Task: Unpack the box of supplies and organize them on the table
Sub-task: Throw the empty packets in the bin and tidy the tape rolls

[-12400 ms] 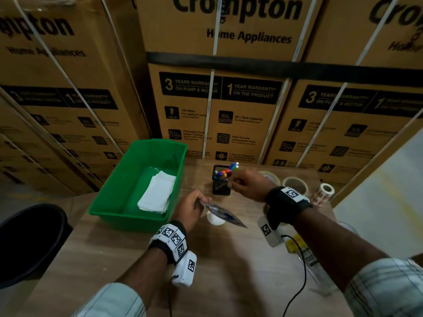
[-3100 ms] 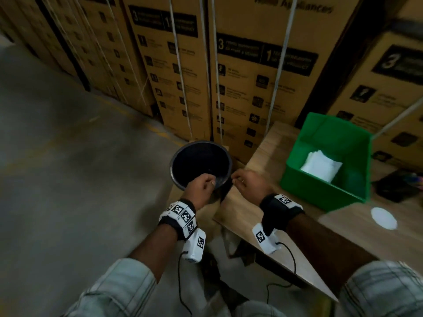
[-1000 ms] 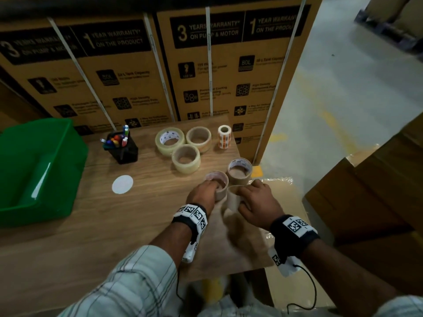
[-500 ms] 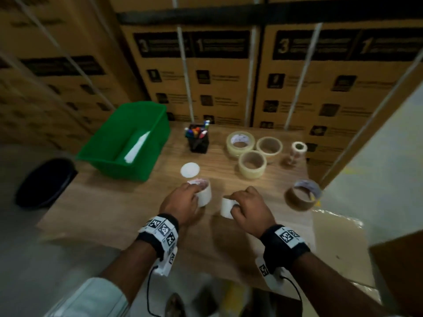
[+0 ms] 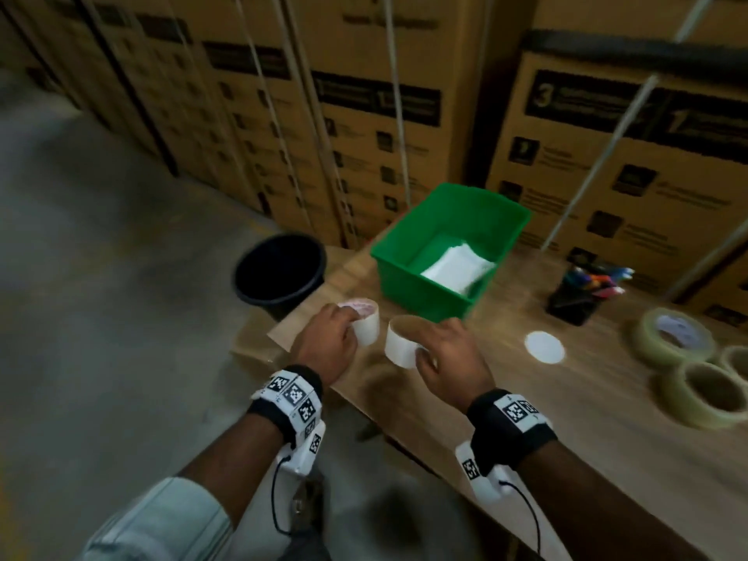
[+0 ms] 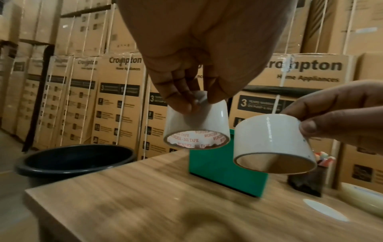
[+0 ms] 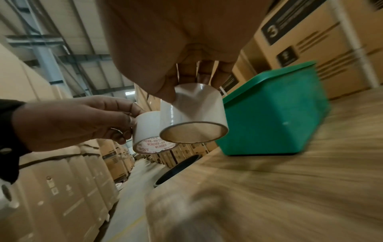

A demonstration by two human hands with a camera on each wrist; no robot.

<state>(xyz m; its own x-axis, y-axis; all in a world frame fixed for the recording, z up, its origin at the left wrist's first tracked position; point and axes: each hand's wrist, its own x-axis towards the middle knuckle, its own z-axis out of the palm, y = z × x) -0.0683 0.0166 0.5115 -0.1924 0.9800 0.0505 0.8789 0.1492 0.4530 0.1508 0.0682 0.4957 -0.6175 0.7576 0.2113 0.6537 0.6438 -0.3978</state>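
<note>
Left hand (image 5: 324, 346) pinches a printed-core white tape roll (image 5: 364, 323), right hand (image 5: 449, 358) a plain-core white tape roll (image 5: 400, 346), above the wooden bench (image 5: 526, 398)

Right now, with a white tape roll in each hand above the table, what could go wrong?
The left hand only pinches its white tape roll at the rim near the table edge; a slip could drop it to the floor or into the black bucket. The right hand holds the other roll close by, so the two might knock.

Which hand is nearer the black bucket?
Left. The left hand holds its tape roll just beside the black bucket; the right hand is farther along the table.
</note>
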